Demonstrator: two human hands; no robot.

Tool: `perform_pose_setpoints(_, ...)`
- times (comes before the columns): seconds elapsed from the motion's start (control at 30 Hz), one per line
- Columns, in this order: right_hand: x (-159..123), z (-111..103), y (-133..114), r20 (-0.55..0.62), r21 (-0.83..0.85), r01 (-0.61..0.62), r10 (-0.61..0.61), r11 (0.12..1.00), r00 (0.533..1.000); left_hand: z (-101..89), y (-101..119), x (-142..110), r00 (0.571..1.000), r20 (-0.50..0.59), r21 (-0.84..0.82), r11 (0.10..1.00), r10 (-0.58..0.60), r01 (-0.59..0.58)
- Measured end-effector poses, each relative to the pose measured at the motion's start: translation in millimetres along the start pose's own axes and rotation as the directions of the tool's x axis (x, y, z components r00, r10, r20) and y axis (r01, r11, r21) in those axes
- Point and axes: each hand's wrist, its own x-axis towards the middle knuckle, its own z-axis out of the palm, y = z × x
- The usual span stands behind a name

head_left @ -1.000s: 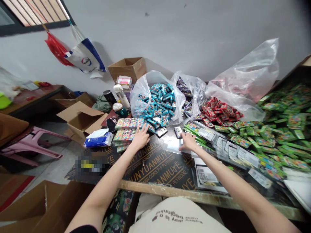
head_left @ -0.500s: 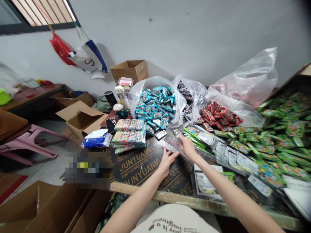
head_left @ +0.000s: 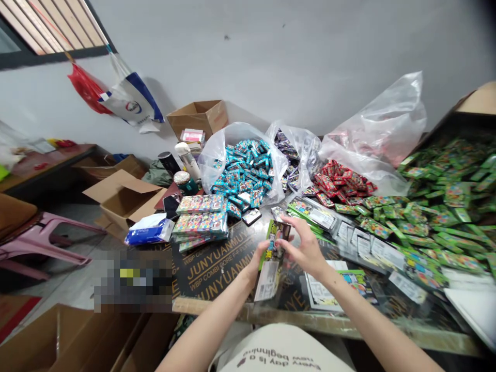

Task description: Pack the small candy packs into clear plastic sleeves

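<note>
Between my two hands, above the table, is a green and dark printed packet (head_left: pixel 274 247) with a pale label panel at its lower end. My left hand (head_left: pixel 254 262) grips its left edge. The fingers and thumb of my right hand (head_left: pixel 306 244) close on its upper right part; some fingertips are hidden behind it. Just beyond, a loose small box (head_left: pixel 251 216) lies near a pile of blue small boxes (head_left: pixel 248 170) in a clear bag. Flat green printed packets (head_left: pixel 313 213) with white labels lie to the right of my hands.
Wrapped stacks of colourful small boxes (head_left: pixel 199 222) stand left on the dark printed board (head_left: pixel 217 263). Red boxes (head_left: pixel 343 181) and heaped green boxes (head_left: pixel 434 206) cover the right side. A tissue pack (head_left: pixel 149 230), open carton (head_left: pixel 126 199) and bottles (head_left: pixel 188 161) are further left.
My hands were low over clear plastic on the board; now they hold the printed packet up between them. The view has shifted slightly to the right.
</note>
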Motion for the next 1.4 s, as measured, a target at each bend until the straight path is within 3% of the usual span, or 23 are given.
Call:
perform_pose_setpoints(0.07, 8, -5, 3, 0.018, 0.008, -0.049, 0.049, 0.999, 0.999, 0.3, -6, -1, 0.999, 0.044, 0.046, 0.999, -0.024, 0.022)
perform_pose_setpoints(0.2, 12, -8, 6, 0.244, 0.051, -0.092, 0.077, 0.994, 0.967, 1.8, -3, 0, 0.998, 0.052, 0.073, 0.997, -0.04, 0.036)
perform_pose_setpoints(0.23, 11, -8, 5, 0.231, 0.032, -0.071, 0.062, 0.997, 0.971, 2.0, 0, 0, 0.997, 0.055, 0.075, 0.996, -0.05, 0.046)
perform_pose_setpoints(0.37, 11, -9, 3, -0.012, -0.003, -0.044, 0.044, 0.999, 0.999, 1.8, 5, -2, 0.998, 0.056, 0.09, 0.996, 0.0, -0.005)
perform_pose_setpoints(0.5, 12, -8, 5, -0.004, 0.082, -0.118, 0.119, 0.99, 0.993, 0.3, -1, -5, 1.0, 0.028, 0.162, 0.987, 0.012, -0.016)
perform_pose_setpoints(0.6, 13, -8, 7, 0.078, 0.081, -0.138, 0.132, 0.987, 0.988, -0.4, -5, -6, 1.0, 0.011, 0.199, 0.98, -0.006, 0.003)
perform_pose_setpoints(0.7, 14, -12, 7, 0.227, 0.046, -0.079, 0.067, 0.996, 0.972, 2.0, -1, -9, 1.0, -0.005, 0.227, 0.974, 0.007, -0.006)
perform_pose_setpoints(0.8, 14, -19, 3, 0.395, 0.005, 0.047, -0.045, 0.999, 0.918, 8.6, 7, -14, 0.999, -0.012, 0.276, 0.96, 0.048, -0.043)
perform_pose_setpoints(0.9, 13, -25, 3, 0.482, -0.036, 0.065, -0.04, 0.997, 0.875, 15.6, 12, -19, 0.998, -0.051, 0.333, 0.942, 0.047, -0.027)
perform_pose_setpoints(0.97, 11, -24, 8, 0.486, -0.047, 0.012, 0.012, 0.999, 0.874, 17.5, 12, -20, 0.996, -0.076, 0.362, 0.932, 0.037, -0.007)
perform_pose_setpoints(1.03, 8, -19, 14, 0.427, 0.002, -0.064, 0.057, 0.998, 0.902, 16.5, 12, -19, 0.994, -0.097, 0.348, 0.937, 0.054, -0.017)
perform_pose_setpoints(1.1, 5, -10, 21, 0.235, 0.103, -0.162, 0.134, 0.981, 0.963, 13.1, 14, -18, 0.989, -0.126, 0.306, 0.951, 0.078, -0.037)
perform_pose_setpoints(1.17, -1, -1, 24, 0.055, 0.251, -0.289, 0.284, 0.924, 0.957, 8.3, 16, -16, 0.982, -0.162, 0.269, 0.962, 0.096, -0.05)
perform_pose_setpoints(1.2, -4, 4, 24, 0.07, 0.331, -0.357, 0.355, 0.873, 0.932, 5.7, 17, -16, 0.978, -0.179, 0.267, 0.962, 0.103, -0.052)
perform_pose_setpoints(1.23, -7, 7, 23, 0.155, 0.4, -0.427, 0.399, 0.811, 0.904, 3.1, 17, -16, 0.975, -0.193, 0.287, 0.957, 0.11, -0.051)
perform_pose_setpoints(1.33, -12, 14, 19, 0.441, 0.51, -0.56, 0.36, 0.653, 0.822, -4.7, 15, -17, 0.96, -0.224, 0.473, 0.88, 0.168, -0.044)
perform_pose_setpoints(1.4, -12, 17, 18, 0.434, 0.558, -0.553, 0.35, 0.62, 0.83, -9.4, 13, -17, 0.939, -0.24, 0.608, 0.792, 0.248, -0.053)
